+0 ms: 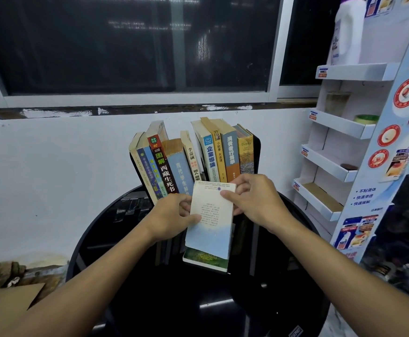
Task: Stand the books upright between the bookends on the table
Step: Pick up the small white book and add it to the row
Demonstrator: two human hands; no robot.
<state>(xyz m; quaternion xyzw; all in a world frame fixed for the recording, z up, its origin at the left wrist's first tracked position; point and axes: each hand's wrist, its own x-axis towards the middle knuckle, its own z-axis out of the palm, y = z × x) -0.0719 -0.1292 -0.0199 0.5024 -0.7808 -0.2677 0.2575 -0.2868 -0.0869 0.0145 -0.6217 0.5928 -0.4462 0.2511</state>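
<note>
Several books [186,161] stand upright in a row on a round black table [150,300], spines toward me, with a gap in the middle. A black bookend [256,152] shows at the row's right end; the left one is hidden behind the books. In front of the gap, both hands hold a white and pale blue book [210,229] with its back cover facing me. My left hand [174,215] grips its left edge. My right hand [249,198] pinches its top right corner.
A white cardboard display rack [339,147] with several shelves stands close at the right. A white wall and a dark window lie behind the table. Cardboard [9,302] and rubble sit at the lower left.
</note>
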